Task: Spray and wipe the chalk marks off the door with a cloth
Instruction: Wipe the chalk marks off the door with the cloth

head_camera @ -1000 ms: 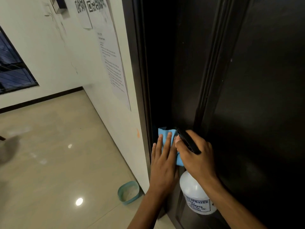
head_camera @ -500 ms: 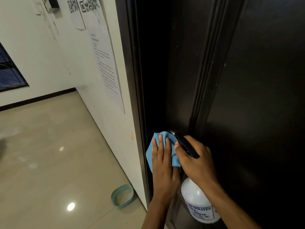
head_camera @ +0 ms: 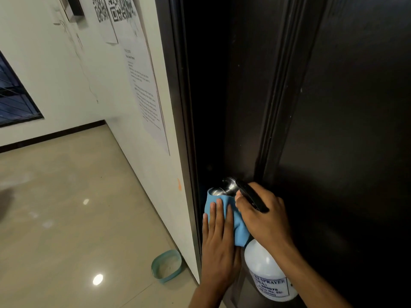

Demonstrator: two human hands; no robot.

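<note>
The blue cloth (head_camera: pixel 231 216) lies against the dark door (head_camera: pixel 333 130) just below the metal knob (head_camera: pixel 224 188), pressed by the left hand (head_camera: pixel 219 247) with straight fingers pointing up. Beside it, the right hand (head_camera: pixel 264 216) grips an upright white spray bottle (head_camera: pixel 266 272).

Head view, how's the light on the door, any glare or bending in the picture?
Head view: the door is very dark, detail lost in shadow; bright glare spots on the floor; the knob glints; wide-angle bending tilts the wall and door frame; the notice print is unreadable.
</note>
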